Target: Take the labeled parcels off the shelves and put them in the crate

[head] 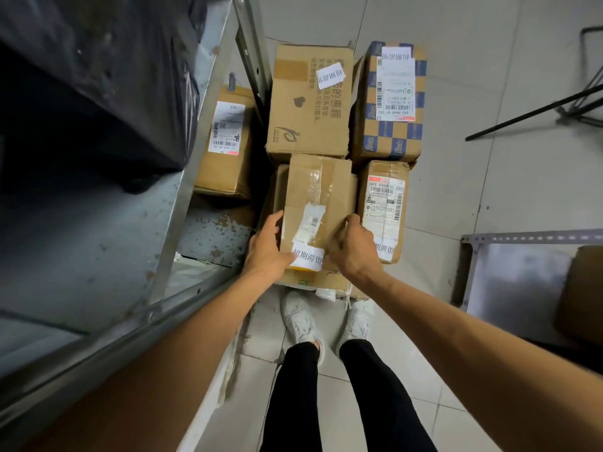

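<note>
A taped cardboard parcel (pixel 318 194) with a white label lies on top of a pile of boxes on the floor in front of my feet. My left hand (pixel 267 246) holds its left side, thumb on the near end. My right hand (pixel 350 246) grips its right edge with curled fingers. Around it lie a large brown box (pixel 310 102), a blue-checked box (pixel 390 102) and a labelled box (pixel 385 207). Another labelled parcel (pixel 225 141) sits on the low shelf at the left. No crate shows clearly; the pile hides what lies under it.
A grey metal shelf unit (pixel 182 177) runs along the left, with a black bag (pixel 98 86) on its upper level. A second metal shelf (pixel 522 272) with a brown box stands at the right. A black stand (pixel 554 106) leans at the far right over the tiled floor.
</note>
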Demonstrator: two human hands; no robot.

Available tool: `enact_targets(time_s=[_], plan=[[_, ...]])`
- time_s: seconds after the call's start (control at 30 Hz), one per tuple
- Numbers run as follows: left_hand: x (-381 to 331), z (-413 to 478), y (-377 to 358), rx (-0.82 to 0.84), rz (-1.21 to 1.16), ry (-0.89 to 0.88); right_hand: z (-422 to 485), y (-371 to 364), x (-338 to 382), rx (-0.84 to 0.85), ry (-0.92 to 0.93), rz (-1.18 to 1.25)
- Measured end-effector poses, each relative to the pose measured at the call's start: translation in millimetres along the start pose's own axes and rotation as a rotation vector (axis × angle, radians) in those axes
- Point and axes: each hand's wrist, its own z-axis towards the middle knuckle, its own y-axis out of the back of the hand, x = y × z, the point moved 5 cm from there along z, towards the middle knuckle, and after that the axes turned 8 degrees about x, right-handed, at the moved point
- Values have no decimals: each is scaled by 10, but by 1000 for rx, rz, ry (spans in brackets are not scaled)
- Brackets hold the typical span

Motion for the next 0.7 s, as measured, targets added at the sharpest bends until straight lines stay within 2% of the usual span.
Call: enact_targets(time_s=[0.23,0.4,0.7], plan=[[-746,-364,261,-64,161,-158,-366,526,313,10,137,-30],[-1781,-920,564,-14,420,-318,-883,1367,904,4,325,-265],[-3992,-2316,1233,-92,890,-508,-2214,3189,2143,-248,542,-578]])
